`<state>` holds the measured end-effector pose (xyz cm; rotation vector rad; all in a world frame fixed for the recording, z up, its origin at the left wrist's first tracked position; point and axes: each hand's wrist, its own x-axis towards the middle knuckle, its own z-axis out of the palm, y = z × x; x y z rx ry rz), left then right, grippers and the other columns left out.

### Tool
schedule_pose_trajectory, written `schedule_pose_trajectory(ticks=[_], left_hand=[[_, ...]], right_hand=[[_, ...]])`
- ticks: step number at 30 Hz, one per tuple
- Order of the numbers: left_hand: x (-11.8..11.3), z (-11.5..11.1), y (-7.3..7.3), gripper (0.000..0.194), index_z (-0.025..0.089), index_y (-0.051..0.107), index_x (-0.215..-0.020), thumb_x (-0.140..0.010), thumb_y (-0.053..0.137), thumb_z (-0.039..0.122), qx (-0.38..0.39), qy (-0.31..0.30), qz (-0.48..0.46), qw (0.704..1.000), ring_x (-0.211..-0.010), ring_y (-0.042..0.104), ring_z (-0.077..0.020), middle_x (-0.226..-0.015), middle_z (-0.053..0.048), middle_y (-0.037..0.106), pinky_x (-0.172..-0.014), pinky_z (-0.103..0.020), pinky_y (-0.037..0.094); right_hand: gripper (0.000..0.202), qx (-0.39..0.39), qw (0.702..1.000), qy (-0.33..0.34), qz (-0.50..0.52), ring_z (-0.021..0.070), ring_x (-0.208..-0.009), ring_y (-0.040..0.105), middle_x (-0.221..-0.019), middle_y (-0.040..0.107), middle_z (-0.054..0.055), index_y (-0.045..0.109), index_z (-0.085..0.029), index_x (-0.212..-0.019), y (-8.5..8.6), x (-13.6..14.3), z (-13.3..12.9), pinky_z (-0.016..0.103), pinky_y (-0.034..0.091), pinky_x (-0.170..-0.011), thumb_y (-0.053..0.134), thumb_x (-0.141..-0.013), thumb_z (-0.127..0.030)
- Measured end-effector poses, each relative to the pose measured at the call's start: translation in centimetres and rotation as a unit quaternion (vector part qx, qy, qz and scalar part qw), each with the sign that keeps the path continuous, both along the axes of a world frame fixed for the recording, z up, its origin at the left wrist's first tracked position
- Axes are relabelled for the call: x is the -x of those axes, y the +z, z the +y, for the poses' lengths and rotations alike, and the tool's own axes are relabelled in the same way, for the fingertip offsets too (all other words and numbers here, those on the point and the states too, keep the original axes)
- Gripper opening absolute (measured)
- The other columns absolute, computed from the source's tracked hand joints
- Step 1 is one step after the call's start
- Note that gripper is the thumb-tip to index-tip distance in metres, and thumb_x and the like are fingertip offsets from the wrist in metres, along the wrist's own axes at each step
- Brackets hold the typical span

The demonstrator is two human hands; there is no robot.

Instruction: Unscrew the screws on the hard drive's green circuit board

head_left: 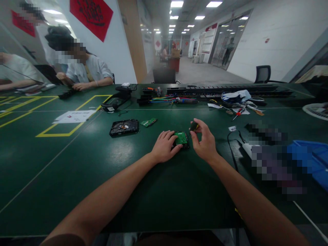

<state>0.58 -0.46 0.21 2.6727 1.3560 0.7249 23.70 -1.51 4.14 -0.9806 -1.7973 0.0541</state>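
Observation:
A hard drive point(182, 139) lies on the green table with its green circuit board facing up. Across its left side rests my left hand point(166, 146), the thumb on the near edge and the fingers over the far part, gripping it. My right hand point(205, 142), just right of the drive, pinches a small screwdriver point(194, 126) with a dark and yellow handle. The screwdriver's tip is too small to make out. Farther left lie a second, black hard drive point(124, 127) and a loose green circuit board point(149, 122).
Behind the drives are a headset-like black device point(116, 102), bundled coloured cables point(164, 99) and long black strips point(222, 90). A red screwdriver point(238, 112) and a blue tray point(310, 160) are at right. Paper sheets point(73, 116) lie left. A co-worker point(88, 70) sits across.

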Motion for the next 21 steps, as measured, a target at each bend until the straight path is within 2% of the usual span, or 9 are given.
schedule_pose_trajectory(ticks=[4,11,21], left_hand=[[0.13,0.10,0.05,0.051,0.022,0.064,-0.140,-0.113,0.032,0.051,0.009,-0.001,-0.006,1.000,-0.150,0.046,-0.0312,-0.156,-0.012,0.057,-0.129,-0.058,0.032],[0.20,0.40,-0.28,0.053,0.023,0.069,-0.137,-0.114,0.026,0.044,0.018,0.006,-0.031,0.999,-0.150,0.047,-0.0298,-0.153,-0.010,0.060,-0.128,-0.057,0.034],[0.13,0.47,-0.44,0.052,0.020,0.068,-0.140,-0.114,0.027,0.038,0.017,0.012,-0.026,0.999,-0.150,0.047,-0.0294,-0.156,-0.010,0.058,-0.129,-0.057,0.033]], right_hand=[[0.057,-0.019,1.000,-0.012,-0.004,0.0270,-0.106,0.071,-0.136,0.067,0.010,0.044,-0.035,-0.155,0.21,-0.10,-0.03,0.053,0.064,-0.093,0.062,-0.102,-0.026],[0.049,-0.052,0.997,-0.045,-0.015,0.0251,-0.097,0.069,-0.121,0.067,0.007,0.053,-0.036,-0.147,0.87,-0.10,-0.09,0.049,0.063,-0.086,0.067,-0.101,-0.028],[0.053,-0.020,1.000,-0.009,0.005,0.0268,-0.108,0.072,-0.137,0.068,0.010,0.045,-0.035,-0.154,0.05,0.01,0.07,0.053,0.064,-0.095,0.058,-0.104,-0.025]])
